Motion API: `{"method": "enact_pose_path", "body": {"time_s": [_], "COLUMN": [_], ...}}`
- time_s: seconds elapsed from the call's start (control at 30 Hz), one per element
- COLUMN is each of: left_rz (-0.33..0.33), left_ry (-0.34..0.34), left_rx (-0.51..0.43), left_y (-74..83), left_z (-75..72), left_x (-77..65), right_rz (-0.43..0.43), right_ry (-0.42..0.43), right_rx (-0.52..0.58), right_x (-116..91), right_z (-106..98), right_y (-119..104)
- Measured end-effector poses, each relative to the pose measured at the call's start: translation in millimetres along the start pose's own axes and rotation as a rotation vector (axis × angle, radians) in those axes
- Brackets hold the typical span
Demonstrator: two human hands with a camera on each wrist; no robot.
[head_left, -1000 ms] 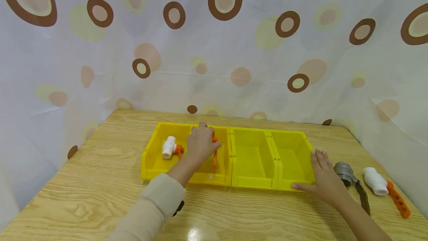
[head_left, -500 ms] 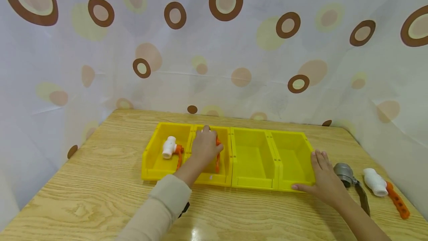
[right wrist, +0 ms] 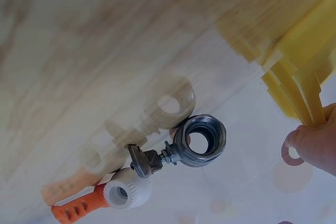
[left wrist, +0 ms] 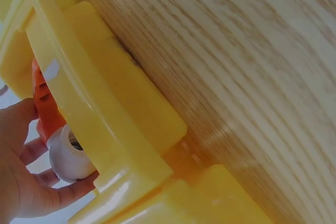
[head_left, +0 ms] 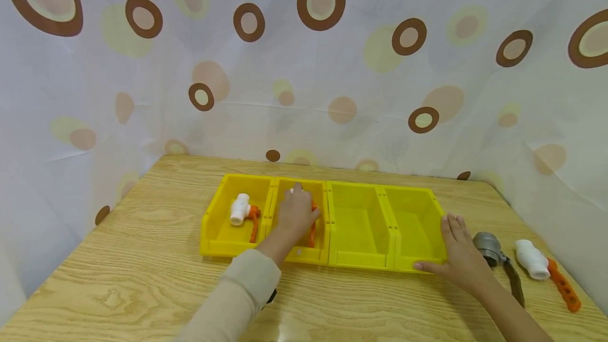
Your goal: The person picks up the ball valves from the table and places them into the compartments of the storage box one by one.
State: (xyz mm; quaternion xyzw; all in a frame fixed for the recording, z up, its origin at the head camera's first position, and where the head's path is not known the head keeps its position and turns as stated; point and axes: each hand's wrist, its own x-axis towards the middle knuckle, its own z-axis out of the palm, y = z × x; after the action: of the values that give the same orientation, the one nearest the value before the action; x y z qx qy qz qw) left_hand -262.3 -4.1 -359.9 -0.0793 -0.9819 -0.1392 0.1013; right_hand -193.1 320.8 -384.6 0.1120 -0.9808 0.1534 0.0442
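Note:
In the head view, my left hand point(head_left: 296, 212) is down inside the second yellow bin point(head_left: 304, 255) from the left. It grips a ball valve with a white body point(left wrist: 71, 156) and an orange handle point(left wrist: 47, 106); the left wrist view shows thumb and fingers around it. Most of the valve is hidden by the hand in the head view. Another white ball valve point(head_left: 240, 209) with an orange handle lies in the leftmost bin point(head_left: 214, 226). My right hand point(head_left: 463, 257) rests against the outer side of the rightmost bin point(head_left: 418, 226), fingers extended, thumb at its front corner.
The third bin point(head_left: 358, 220) joins the others in one row on the wooden table point(head_left: 142, 278). Right of my right hand lie a metal valve point(head_left: 488, 247) with a dark handle and a white valve point(head_left: 532, 260) with an orange handle. A patterned curtain point(head_left: 380, 94) stands behind.
My left hand has shifted slightly right and nearer within the second bin, the orange-handled valve moving with it. My right hand has stayed at the rightmost bin.

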Motion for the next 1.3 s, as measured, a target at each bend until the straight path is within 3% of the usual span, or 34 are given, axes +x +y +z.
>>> {"method": "enact_pose_path", "body": {"time_s": [0.2,0.47,0.97,1.3], "left_rz": [-0.009,-0.040,-0.087,-0.096], "left_ry": [-0.027,-0.072,-0.089,-0.117], "left_rx": [0.012,-0.039,-0.069,-0.061], "left_y": [1.9,1.2,-3.9,-3.9], "left_z": [3.8,10.1,23.6,24.0], "left_x": [0.6,0.3,2.1,4.4], "right_rz": [0.005,0.009,0.014,0.008], "right_ry": [-0.009,-0.009,-0.008,0.000], "right_rx": [0.004,0.009,0.024,0.023], "right_x": [0,0,-1,-1], "right_z": [-1,-1,-1,0], "right_y": [-1,0,-1,0]}}
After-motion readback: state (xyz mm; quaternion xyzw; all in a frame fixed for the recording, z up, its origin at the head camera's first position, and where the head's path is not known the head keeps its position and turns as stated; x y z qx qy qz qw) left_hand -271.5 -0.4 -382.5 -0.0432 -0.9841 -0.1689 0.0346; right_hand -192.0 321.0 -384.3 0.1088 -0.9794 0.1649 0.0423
